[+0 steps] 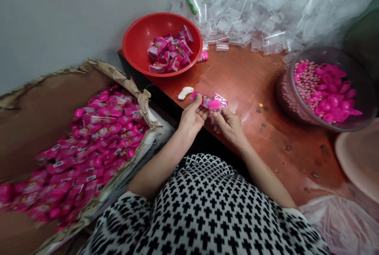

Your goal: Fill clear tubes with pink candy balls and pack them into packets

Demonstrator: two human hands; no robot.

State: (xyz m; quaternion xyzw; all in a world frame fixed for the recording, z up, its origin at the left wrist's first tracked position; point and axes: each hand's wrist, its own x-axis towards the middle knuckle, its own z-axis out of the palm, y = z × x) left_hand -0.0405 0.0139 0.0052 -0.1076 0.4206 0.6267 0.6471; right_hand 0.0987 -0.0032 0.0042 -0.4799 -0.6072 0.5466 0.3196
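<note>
Over the table's near edge, my left hand (193, 117) is closed, thumb on top, on a pink printed wrapper (205, 99) that lies flat across the fingers. My right hand (229, 125) is closed around a small tube with a pink cap (214, 106); its body is mostly hidden by the fingers. The cap overlaps the wrapper's right part, and both hands are close together. Just left of the wrapper, a small white lump (186, 92) rests on the table.
A red bowl (133, 51) holds folded pink wrappers. Clear plastic tubes (237, 22) are heaped behind. At right, a translucent bowl (284, 101) contains pink beads and pink plastic pieces. Left of the brown table (266, 156), a torn carton (38, 101) holds many wrapped pink tubes (100, 140).
</note>
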